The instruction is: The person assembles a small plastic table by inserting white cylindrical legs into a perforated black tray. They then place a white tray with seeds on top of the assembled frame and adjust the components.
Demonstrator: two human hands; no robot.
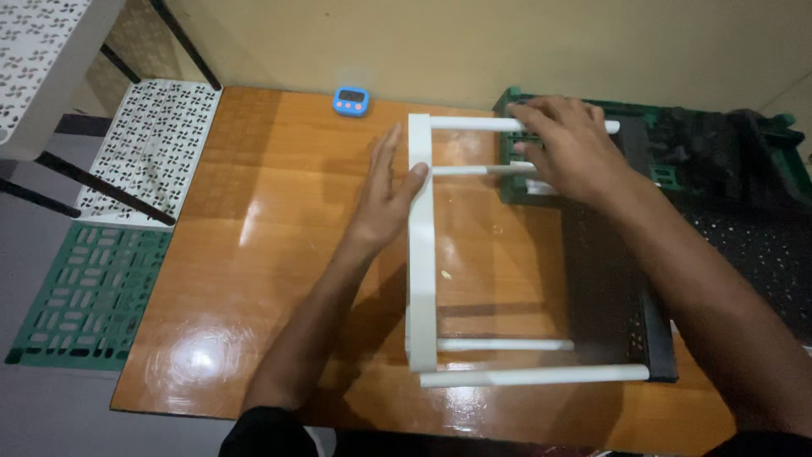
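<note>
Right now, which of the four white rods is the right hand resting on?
The farthest rod, nearest the wall: the right hand lies across it. The two near rods sit untouched; the left hand presses the white panel.

Left hand (385,190) flat against white shelf panel (421,254); right hand (571,148) over white poles (499,124), wooden table (254,254) beneath.

A white shelf frame (421,245) lies on its side on the wooden worktop (254,254), four white rods pointing right.
</note>
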